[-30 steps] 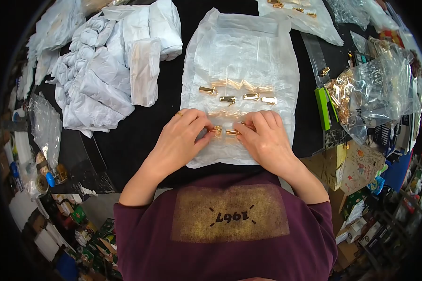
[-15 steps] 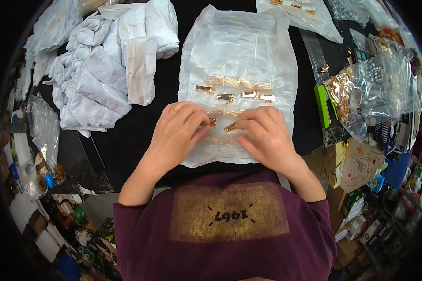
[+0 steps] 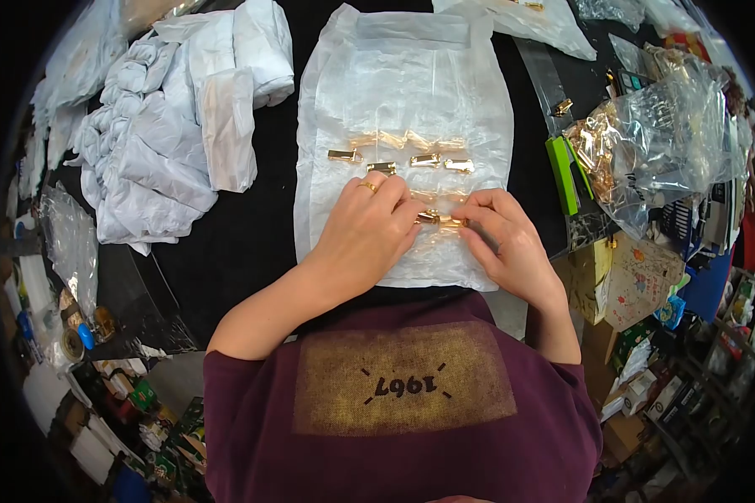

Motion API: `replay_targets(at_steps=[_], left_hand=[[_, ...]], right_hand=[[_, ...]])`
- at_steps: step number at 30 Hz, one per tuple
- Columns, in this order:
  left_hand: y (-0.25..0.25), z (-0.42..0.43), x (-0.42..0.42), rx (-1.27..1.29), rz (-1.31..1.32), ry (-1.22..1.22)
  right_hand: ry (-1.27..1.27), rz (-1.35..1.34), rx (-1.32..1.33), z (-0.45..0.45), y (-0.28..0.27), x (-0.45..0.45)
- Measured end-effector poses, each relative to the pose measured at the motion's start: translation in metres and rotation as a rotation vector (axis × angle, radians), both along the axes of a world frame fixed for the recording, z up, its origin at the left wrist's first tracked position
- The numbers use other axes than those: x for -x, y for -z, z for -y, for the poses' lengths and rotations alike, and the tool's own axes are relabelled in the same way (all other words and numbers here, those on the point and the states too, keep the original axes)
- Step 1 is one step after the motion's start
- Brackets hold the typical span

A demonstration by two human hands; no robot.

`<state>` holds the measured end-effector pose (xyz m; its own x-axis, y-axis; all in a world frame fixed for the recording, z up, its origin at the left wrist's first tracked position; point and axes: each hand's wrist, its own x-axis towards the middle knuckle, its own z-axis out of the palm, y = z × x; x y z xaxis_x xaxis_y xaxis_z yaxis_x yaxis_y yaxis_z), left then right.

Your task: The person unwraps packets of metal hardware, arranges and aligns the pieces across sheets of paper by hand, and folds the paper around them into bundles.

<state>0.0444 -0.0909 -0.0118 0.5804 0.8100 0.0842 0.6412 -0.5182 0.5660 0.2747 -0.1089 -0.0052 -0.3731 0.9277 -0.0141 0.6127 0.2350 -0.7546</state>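
A white tissue sheet point(image 3: 377, 75) lies in front of me, folded in layers, with gold shapes showing faintly through it. On top is a loose row of several small gold metal clips point(image 3: 344, 155). Below that row, my left hand point(image 3: 365, 226) pinches one gold clip point(image 3: 428, 217) at its fingertips. Close beside it, my right hand point(image 3: 505, 241) has thumb and fingers closed on another gold clip point(image 3: 451, 222). The two held clips nearly meet end to end; whether they touch is hard to tell.
Crumpled white wrapping point(image 3: 159, 151) is heaped on the left of the black table cover point(image 3: 264, 168). At the right are a green stapler-like object point(image 3: 564, 176), a clear plastic bag point(image 3: 663, 134) with gold pieces, and a single gold clip point(image 3: 562, 107). Cluttered shelves surround the table.
My left hand has moved right, bringing its clip beside the right one. My right fingers have closed on their clip, now lying more level. The view has shifted slightly.
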Motion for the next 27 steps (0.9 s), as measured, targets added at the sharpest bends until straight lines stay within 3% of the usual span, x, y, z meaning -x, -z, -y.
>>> replay_targets(at_steps=[12,20,24,27], left_hand=[[0.002,0.007,-0.001,-0.039,0.052,0.063],[0.005,0.009,-0.007,-0.033,0.045,0.069],[0.009,0.004,-0.005,0.018,0.174,0.027],[0.009,0.000,0.002,-0.320,0.176,0.078]], right_hand=[[-0.056,-0.059,-0.006,-0.001,-0.001,-0.004],[0.110,-0.083,-0.028,0.003,0.006,-0.001],[0.358,-0.064,0.023,0.001,0.008,-0.004],[0.310,0.041,-0.124,0.002,0.015,0.000]])
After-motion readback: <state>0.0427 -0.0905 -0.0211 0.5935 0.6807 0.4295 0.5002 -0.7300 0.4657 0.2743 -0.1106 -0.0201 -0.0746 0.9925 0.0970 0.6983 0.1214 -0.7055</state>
